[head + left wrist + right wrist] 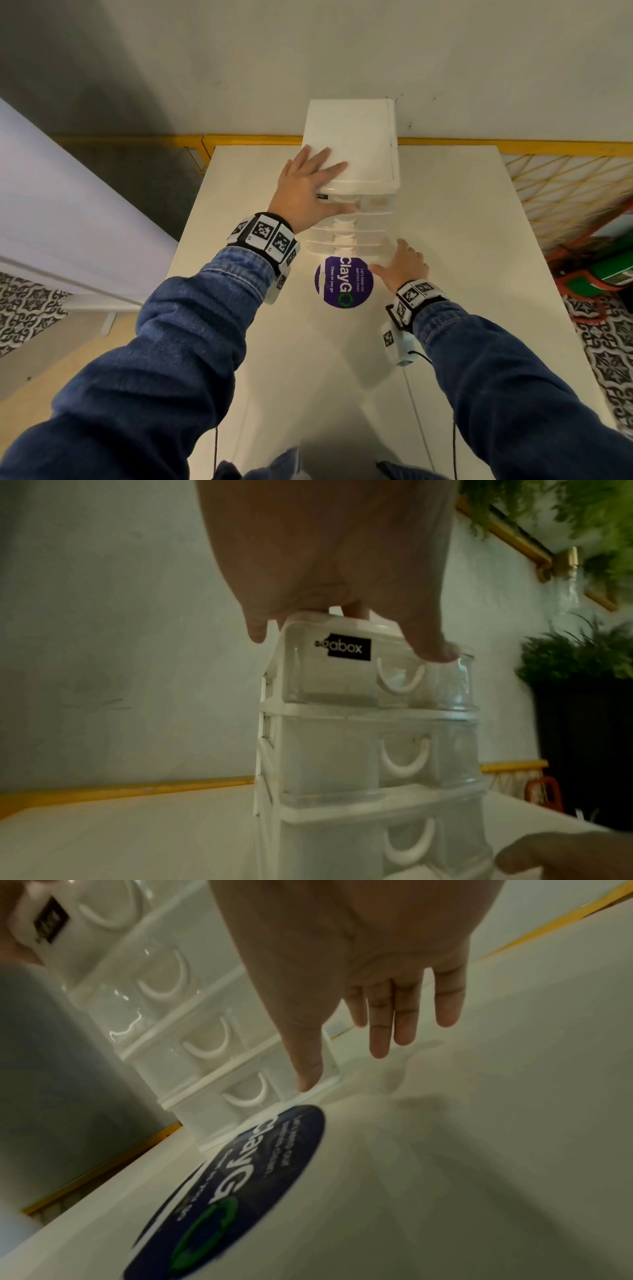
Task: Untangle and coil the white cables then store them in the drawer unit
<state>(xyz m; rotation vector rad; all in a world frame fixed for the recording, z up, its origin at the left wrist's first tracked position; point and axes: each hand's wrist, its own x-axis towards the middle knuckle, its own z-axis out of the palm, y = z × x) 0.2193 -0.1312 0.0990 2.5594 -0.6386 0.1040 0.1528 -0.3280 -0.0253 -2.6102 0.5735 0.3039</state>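
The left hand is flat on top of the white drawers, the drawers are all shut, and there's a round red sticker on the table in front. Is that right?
Almost. The sticker is purple, not red, as the head view shows. The rest holds: the left hand rests flat on top of the drawers, they are all shut, and the sticker lies on the table in front.

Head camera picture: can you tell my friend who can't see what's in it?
A left hand rests flat on a white drawer unit on a white table. The right hand reaches its base, beside a purple round sticker.

white table (445, 240) | drawer unit (356, 137) stands at back | round purple sticker (344, 282), seemingly flat, just before it
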